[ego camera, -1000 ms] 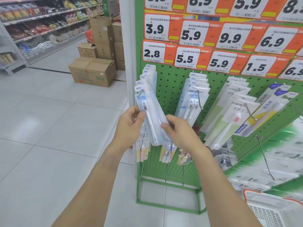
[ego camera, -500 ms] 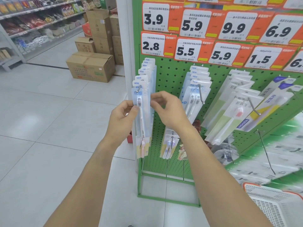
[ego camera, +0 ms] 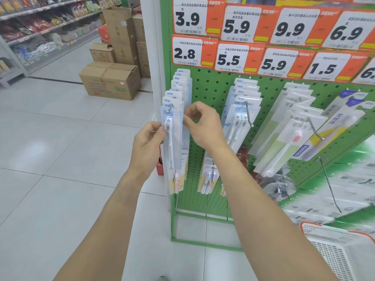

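Head view: front toothbrush pack [ego camera: 172, 138] hanging on leftmost hook [ego camera: 169, 108] of green pegboard [ego camera: 211, 92], long axis vertical, between both grips. Left grip [ego camera: 147, 145] pinching its left edge; right grip [ego camera: 203, 128], nearer the hook, pinching the upper right edge, wrist bent down.

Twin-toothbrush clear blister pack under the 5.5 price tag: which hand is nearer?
Right. The right hand is just left of the twin-toothbrush pack; the left hand lies farther left.

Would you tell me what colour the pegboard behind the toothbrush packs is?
The pegboard is green, dotted with holes; head view.
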Demonstrator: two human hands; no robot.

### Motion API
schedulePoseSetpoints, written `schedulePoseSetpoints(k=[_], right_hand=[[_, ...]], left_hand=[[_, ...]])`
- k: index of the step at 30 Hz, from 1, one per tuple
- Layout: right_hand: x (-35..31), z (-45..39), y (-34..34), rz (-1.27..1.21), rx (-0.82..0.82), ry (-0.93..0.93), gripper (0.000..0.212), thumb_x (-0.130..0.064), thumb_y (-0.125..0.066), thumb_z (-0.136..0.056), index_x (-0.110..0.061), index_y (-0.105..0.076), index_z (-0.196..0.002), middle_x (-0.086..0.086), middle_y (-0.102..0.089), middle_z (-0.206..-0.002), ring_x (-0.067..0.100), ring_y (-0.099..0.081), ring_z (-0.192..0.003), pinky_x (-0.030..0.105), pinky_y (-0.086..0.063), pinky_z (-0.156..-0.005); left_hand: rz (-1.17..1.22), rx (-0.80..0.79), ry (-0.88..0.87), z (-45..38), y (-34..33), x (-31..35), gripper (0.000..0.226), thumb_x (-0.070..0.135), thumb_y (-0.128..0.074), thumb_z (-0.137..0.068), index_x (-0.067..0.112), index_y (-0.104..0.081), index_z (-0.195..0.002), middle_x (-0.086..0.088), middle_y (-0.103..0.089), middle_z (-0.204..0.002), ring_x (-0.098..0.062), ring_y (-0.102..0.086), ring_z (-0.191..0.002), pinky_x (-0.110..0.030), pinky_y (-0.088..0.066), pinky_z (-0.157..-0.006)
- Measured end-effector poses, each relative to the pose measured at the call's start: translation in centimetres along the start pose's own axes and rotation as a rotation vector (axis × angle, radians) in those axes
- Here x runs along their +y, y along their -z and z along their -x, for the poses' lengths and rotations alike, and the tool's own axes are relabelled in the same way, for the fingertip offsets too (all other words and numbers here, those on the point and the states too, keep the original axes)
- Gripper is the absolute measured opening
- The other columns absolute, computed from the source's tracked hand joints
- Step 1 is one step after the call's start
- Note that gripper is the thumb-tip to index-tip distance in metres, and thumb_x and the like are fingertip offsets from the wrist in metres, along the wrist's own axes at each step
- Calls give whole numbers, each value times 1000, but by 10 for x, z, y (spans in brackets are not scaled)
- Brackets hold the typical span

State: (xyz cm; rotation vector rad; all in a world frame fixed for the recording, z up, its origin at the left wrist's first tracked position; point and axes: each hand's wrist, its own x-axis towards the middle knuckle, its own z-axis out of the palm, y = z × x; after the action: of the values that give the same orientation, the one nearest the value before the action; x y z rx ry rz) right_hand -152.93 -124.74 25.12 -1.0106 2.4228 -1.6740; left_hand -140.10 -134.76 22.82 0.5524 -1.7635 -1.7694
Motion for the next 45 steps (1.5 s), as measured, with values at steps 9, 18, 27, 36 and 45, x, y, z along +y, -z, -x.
schedulePoseSetpoints(k=[9,18,27,36,45], right_hand=[[-5,6,6,-155,75,-15,11,-15,-65,-98,-20,-58,-106,-5,-69,-88,0,-61,-76,11,-47,-71],[-9,22,13,-101,251,23,17,-14,-49,-104,-15,-54,-120,-16,-60,-90,-2,-57,-80,13,-42,-69],[19,121,-2,-209,263,-143,23,-14,-51,-104,-26,-59,-121,-13,-67,-96,11,-63,-89,30,-50,-79],[27,169,23,-1119,-45,-777,19,-1,-51,-98,-12,-59,-111,3,-58,-74,13,-49,-57,23,-36,-48],[41,200,71,-1035,-305,-791,43,-36,-48,-101,-8,-64,-128,14,-71,-114,38,-69,-93,44,-58,-78]], left_hand=[[9,31,-19,2,-3,5,16,8,-49,-105,1,-63,-104,4,-68,-88,-10,-61,-83,-44,-53,-94],[-20,42,-30,4,0,3,14,10,-51,-104,5,-65,-103,5,-70,-89,-7,-64,-82,-30,-56,-85],[-19,493,-160,41,-4,-1,33,-5,-57,-89,27,-55,-95,4,-64,-99,-10,-62,-93,-19,-49,-80],[18,-179,274,95,-54,-42,38,32,-68,-91,17,-61,-125,-1,-72,-115,-13,-69,-97,-41,-55,-91],[122,-294,403,110,-82,-39,18,19,-69,-93,5,-73,-103,-12,-74,-87,-27,-70,-72,-27,-53,-50]])
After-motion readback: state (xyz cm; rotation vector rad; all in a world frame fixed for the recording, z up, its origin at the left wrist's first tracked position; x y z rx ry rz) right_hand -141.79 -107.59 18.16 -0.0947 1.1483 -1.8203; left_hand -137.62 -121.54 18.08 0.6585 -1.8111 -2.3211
